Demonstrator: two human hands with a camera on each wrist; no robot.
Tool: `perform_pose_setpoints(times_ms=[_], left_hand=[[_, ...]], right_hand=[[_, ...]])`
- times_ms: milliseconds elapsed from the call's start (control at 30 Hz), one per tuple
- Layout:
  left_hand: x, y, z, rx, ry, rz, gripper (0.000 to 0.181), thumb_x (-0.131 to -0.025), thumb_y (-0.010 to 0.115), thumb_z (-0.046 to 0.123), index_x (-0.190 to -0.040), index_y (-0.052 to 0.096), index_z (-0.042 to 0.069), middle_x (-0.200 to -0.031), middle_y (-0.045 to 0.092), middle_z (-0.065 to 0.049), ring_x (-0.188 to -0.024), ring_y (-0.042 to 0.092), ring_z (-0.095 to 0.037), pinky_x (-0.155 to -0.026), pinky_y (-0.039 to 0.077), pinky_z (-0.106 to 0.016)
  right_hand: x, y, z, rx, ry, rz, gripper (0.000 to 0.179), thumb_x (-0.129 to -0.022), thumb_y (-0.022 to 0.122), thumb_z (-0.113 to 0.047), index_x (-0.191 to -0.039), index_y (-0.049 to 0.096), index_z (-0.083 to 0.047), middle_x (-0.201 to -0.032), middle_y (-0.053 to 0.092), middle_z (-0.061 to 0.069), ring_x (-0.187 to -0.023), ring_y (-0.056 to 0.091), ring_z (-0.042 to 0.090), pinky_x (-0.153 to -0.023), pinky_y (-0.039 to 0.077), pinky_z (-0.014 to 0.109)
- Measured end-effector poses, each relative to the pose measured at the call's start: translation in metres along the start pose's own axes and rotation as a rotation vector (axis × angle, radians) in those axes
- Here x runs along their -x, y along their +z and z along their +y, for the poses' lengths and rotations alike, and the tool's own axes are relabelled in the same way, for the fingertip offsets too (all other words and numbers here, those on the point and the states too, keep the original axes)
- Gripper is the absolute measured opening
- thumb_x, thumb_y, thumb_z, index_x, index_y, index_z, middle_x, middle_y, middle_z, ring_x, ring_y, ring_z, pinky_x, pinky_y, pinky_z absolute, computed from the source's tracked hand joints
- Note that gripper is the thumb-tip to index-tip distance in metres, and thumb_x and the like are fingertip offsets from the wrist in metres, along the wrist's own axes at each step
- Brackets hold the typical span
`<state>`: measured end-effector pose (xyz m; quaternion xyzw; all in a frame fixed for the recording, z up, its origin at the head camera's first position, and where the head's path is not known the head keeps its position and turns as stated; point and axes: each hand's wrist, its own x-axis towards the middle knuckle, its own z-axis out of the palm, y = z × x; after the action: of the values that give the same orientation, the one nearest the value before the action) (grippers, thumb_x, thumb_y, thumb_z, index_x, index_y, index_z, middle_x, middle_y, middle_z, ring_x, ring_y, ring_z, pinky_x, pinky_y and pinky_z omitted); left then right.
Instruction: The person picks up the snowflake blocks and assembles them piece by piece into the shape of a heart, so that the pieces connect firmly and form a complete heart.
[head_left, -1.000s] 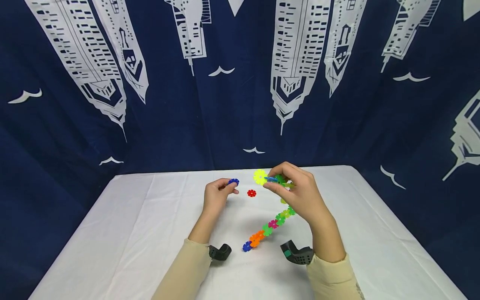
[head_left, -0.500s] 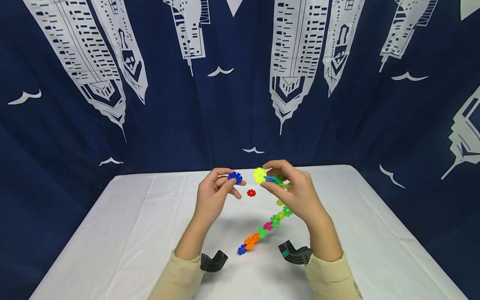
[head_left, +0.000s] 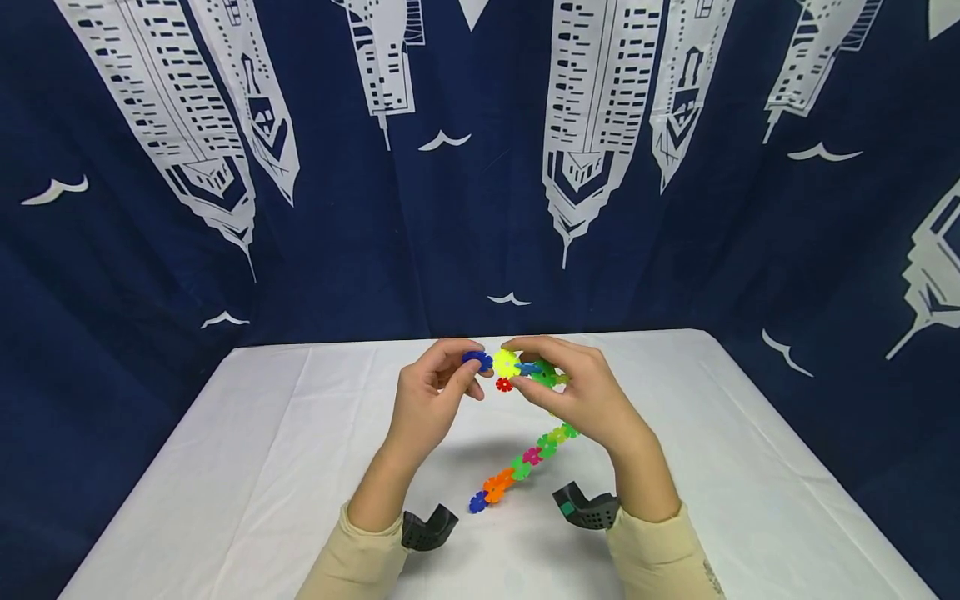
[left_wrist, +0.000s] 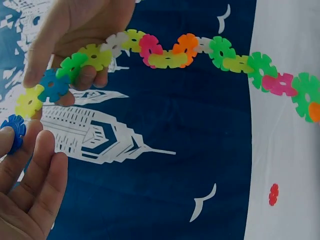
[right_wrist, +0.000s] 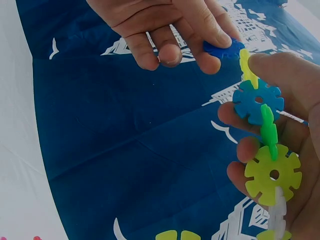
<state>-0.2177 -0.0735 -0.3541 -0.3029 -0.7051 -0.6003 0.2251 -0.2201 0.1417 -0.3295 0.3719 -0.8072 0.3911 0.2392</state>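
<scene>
- Head view: a blue disc (head_left: 476,361) is pinched by the left hand (head_left: 423,400) between thumb and index finger; the other fingers are loosely bent and its right edge is left uncovered, presumably so that its slots can be reached.
- The yellow disc (head_left: 507,364) is gripped by the right hand (head_left: 581,387), thumb and index finger being curled to its edges; its left rim is left bare, and the blue disc is held up against it; whether the slots are engaged cannot be told.
- By the same grip the chain (head_left: 532,455) of slotted discs is apparently steadied; it is partly hidden by the right hand and is seen again towards the near left; whether its near end is borne by the worktop (head_left: 300,467) cannot be told.
- Both discs are set roughly crosswise, probably because neighbouring chain discs are likewise joined at an angle.
- A loose red disc (head_left: 504,384) is seen towards the far side, touched by neither hand.
</scene>
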Motion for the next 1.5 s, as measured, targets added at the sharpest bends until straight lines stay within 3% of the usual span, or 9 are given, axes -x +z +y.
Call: perform_pose_setpoints(times_ms=[233, 467, 733, 1067, 1200, 1500], left_hand=[[-0.001, 0.000, 0.003, -0.139, 0.145, 0.013, 0.012, -0.093, 0.067, 0.004, -0.105, 0.070, 0.005, -0.089, 0.074, -0.010, -0.061, 0.067, -0.013, -0.060, 0.056, -0.024], [0.000, 0.002, 0.004, -0.196, 0.203, 0.027, 0.010, -0.092, 0.068, 0.002, -0.102, 0.070, 0.004, -0.086, 0.075, -0.009, -0.058, 0.065, -0.012, -0.057, 0.055, -0.020], [0.002, 0.006, 0.004, -0.150, 0.202, 0.052, 0.009, -0.091, 0.068, -0.002, -0.099, 0.070, 0.002, -0.081, 0.074, -0.010, -0.055, 0.065, -0.012, -0.052, 0.050, -0.018], [0.000, 0.000, 0.013, -0.242, 0.257, -0.024, 0.012, -0.089, 0.069, -0.001, -0.100, 0.071, 0.004, -0.079, 0.075, -0.007, -0.058, 0.067, -0.010, -0.059, 0.054, -0.017], [0.000, -0.001, 0.014, -0.233, 0.248, -0.030, 0.013, -0.090, 0.069, -0.002, -0.101, 0.071, 0.003, -0.080, 0.075, -0.008, -0.059, 0.067, -0.011, -0.059, 0.055, -0.018], [0.001, 0.001, 0.006, -0.181, 0.189, -0.015, 0.015, -0.092, 0.069, 0.003, -0.106, 0.072, 0.005, -0.081, 0.075, -0.008, -0.060, 0.067, -0.012, -0.059, 0.057, -0.021]], right_hand=[[0.001, -0.001, -0.002, 0.018, -0.001, -0.013, 0.035, -0.084, 0.079, -0.008, -0.118, 0.072, -0.012, -0.113, 0.075, 0.001, -0.098, 0.070, 0.013, -0.081, 0.059, 0.022], [-0.002, 0.003, -0.001, 0.001, -0.079, 0.036, 0.037, -0.074, 0.087, -0.009, -0.109, 0.075, -0.007, -0.103, 0.077, 0.004, -0.091, 0.072, 0.014, -0.080, 0.056, 0.018], [-0.003, 0.005, -0.005, -0.017, -0.104, 0.024, 0.034, -0.074, 0.085, -0.008, -0.106, 0.075, -0.005, -0.098, 0.077, 0.004, -0.087, 0.071, 0.013, -0.079, 0.057, 0.022], [-0.004, 0.003, -0.011, -0.052, -0.119, 0.009, 0.035, -0.072, 0.085, -0.005, -0.106, 0.075, -0.004, -0.095, 0.076, 0.003, -0.085, 0.068, 0.010, -0.077, 0.056, 0.019], [-0.004, 0.003, -0.010, -0.051, -0.120, 0.008, 0.035, -0.072, 0.085, -0.004, -0.106, 0.075, -0.004, -0.095, 0.076, 0.004, -0.084, 0.068, 0.011, -0.078, 0.055, 0.017], [-0.001, 0.001, -0.011, 0.109, -0.023, -0.023, 0.034, -0.079, 0.085, -0.021, -0.111, 0.074, -0.014, -0.102, 0.075, -0.005, -0.090, 0.068, 0.008, -0.080, 0.058, 0.027]])
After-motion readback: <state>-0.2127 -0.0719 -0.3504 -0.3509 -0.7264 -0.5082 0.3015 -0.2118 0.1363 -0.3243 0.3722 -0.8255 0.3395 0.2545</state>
